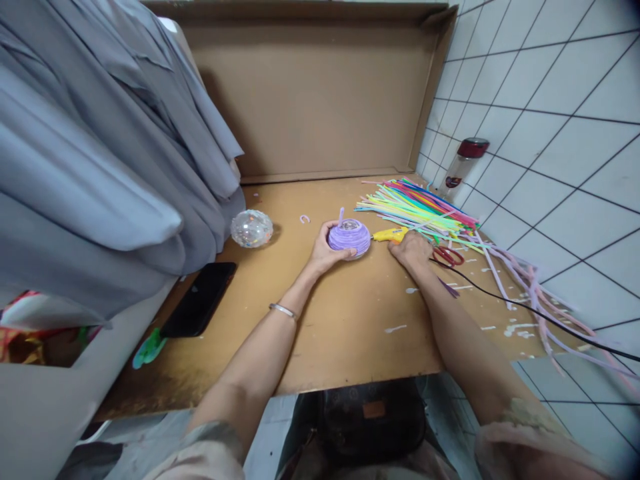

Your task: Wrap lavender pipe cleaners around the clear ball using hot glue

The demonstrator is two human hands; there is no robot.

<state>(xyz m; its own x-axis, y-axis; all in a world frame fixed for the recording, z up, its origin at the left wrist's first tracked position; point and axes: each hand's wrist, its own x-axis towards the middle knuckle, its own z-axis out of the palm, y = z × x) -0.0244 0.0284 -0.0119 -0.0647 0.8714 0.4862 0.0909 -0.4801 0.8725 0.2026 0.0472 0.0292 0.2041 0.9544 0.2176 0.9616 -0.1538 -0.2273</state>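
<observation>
My left hand [327,252] is closed around a ball wrapped in purple pipe cleaner [349,241]. A short end of the pipe cleaner sticks up from the top, where a patch of the ball shows uncovered. My right hand [413,251] grips a yellow hot glue gun [390,235]. Its nozzle points left and sits close against the ball's right side; whether it touches I cannot tell. Just right of that hand lie red-handled scissors [449,256], partly hidden. A clear round ball [253,229] rests on the table to the left.
Many coloured pipe cleaners [420,208] lie at the back right, with pink and lilac ones [537,290] trailing over the edge beside a black cord [500,297]. A bottle [459,168] stands by the tiled wall. A phone [201,300] lies left, near a grey cloth [115,160].
</observation>
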